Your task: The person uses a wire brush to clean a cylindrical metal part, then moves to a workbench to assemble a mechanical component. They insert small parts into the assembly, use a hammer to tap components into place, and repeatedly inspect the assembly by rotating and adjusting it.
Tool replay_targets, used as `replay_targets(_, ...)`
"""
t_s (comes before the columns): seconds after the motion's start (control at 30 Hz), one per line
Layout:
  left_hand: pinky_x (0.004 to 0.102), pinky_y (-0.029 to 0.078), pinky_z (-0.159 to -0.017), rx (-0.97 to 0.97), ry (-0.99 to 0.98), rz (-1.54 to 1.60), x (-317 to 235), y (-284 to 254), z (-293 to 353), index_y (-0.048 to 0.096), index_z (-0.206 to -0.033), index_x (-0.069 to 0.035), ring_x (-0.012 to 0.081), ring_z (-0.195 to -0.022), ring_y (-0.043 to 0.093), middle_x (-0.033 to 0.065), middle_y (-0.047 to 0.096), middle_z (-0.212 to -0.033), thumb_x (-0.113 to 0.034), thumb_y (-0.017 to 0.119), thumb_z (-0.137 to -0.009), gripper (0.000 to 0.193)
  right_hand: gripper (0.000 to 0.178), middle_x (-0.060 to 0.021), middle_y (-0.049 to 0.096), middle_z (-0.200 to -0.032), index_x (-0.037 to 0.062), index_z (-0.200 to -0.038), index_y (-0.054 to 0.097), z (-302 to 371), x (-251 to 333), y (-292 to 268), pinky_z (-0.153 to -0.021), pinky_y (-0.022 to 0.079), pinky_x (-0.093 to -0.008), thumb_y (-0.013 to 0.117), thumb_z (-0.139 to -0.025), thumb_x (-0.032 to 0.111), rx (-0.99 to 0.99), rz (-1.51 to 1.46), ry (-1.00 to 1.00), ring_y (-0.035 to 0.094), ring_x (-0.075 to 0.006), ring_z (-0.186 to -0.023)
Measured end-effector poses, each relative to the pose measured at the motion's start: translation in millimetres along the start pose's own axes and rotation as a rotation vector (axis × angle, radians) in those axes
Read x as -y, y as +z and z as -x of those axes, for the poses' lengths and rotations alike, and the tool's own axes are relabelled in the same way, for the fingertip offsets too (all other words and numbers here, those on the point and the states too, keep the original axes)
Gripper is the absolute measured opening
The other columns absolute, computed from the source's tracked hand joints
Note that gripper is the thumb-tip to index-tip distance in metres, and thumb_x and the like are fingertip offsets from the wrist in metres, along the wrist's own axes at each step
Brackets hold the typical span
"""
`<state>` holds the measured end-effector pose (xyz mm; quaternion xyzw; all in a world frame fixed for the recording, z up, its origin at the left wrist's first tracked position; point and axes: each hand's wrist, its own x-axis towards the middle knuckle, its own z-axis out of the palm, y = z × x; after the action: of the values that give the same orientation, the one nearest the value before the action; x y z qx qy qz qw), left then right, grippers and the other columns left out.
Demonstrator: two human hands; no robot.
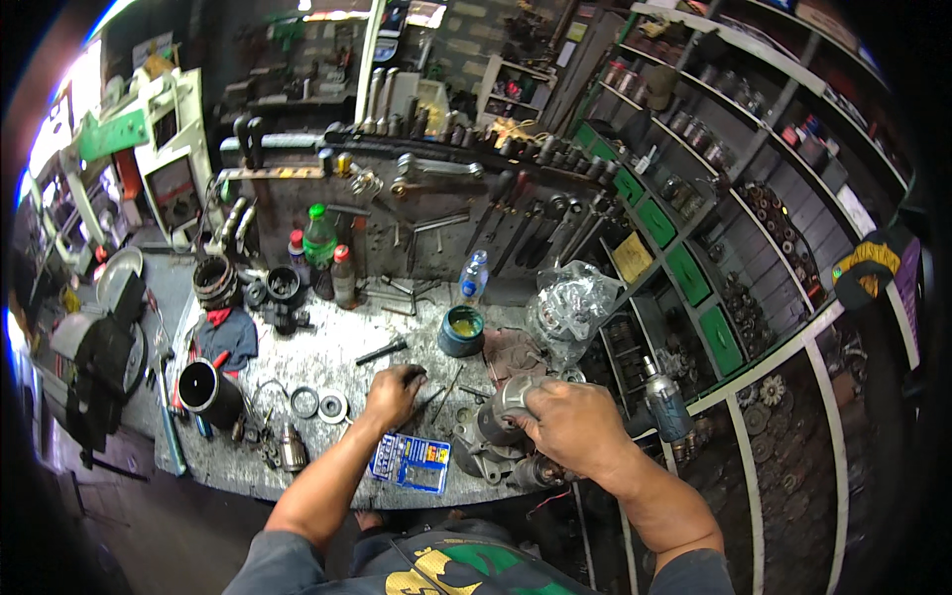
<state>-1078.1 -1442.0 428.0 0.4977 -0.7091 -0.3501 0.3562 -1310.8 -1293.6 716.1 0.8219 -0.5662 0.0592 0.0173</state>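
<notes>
My right hand (580, 421) is closed round a grey metal end housing (514, 399) at the top of a motor-like assembly (488, 428), which stands at the bench's front right. To the left, over the bench, my left hand (393, 397) has its fingers curled together; whether anything small is between them is hidden. A thin dark rod (432, 397) lies close to its fingertips. Below that hand is a blue and white blister pack (412, 463). A smaller cylindrical motor part (536, 472) sits beneath my right hand.
A dark bowl with yellowish contents (462, 331) stands beyond my hands, near a plastic bag of parts (570, 315). Bottles (319, 238) line the back. A black cylinder (210, 392), metal rings (332, 405) and a drill chuck (292, 448) lie left. A power tool (666, 402) hangs right.
</notes>
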Motion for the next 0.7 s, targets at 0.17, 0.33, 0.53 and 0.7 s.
replay_targets(0.17, 0.0342, 0.063, -0.092, 0.277, 0.0, 0.867, -119, -45, 93, 0.068, -0.132, 0.001, 0.0185, -0.104, 0.078, 0.0119, 0.08, -0.109, -0.003, 0.086, -0.096, 0.04, 0.033, -0.0177, 0.074, -0.119, 0.0075, -0.129, 0.076, 32, -6, -2, -0.088, 0.064, -0.047, 0.083, -0.098, 0.018, -0.1, -0.576, -0.271, 0.076, -0.0392, -0.104)
replay_targets(0.33, 0.0331, 0.063, -0.094, 0.4, 0.147, 1.114, -174, -39, 127, 0.06, -0.127, -0.002, 0.0164, -0.107, 0.076, 0.0097, 0.073, -0.119, -0.002, 0.088, -0.095, 0.042, 0.031, -0.0165, 0.076, -0.115, 0.0063, -0.124, 0.077, 63, 4, 11, -0.089, 0.064, -0.0433, 0.084, -0.094, 0.007, -0.056, -0.799, -0.307, 0.077, -0.0361, -0.103)
replay_targets(0.53, 0.0407, 0.061, -0.104, 0.277, 0.186, 0.833, -198, -27, 126, 0.061, -0.13, -0.003, 0.0244, -0.118, 0.074, 0.013, 0.073, -0.129, -0.011, 0.095, -0.09, 0.054, 0.022, -0.018, 0.078, -0.105, 0.0027, -0.116, 0.078, 54, -30, 6, -0.083, 0.063, -0.0446, 0.082, -0.095, 0.006, -0.181, -0.701, -0.316, 0.078, -0.0371, -0.094)
replay_targets(0.7, 0.048, 0.056, -0.11, -0.081, 0.328, 0.142, -204, -20, 115, 0.063, -0.142, -0.007, 0.04, -0.135, 0.065, 0.0218, 0.063, -0.147, -0.025, 0.099, -0.083, 0.072, 0.021, -0.0205, 0.078, -0.103, -0.0015, -0.111, 0.079, 13, -81, 18, -0.085, 0.061, -0.0456, 0.082, -0.092, 0.006, -0.301, -0.408, -0.128, 0.076, -0.0412, -0.094)
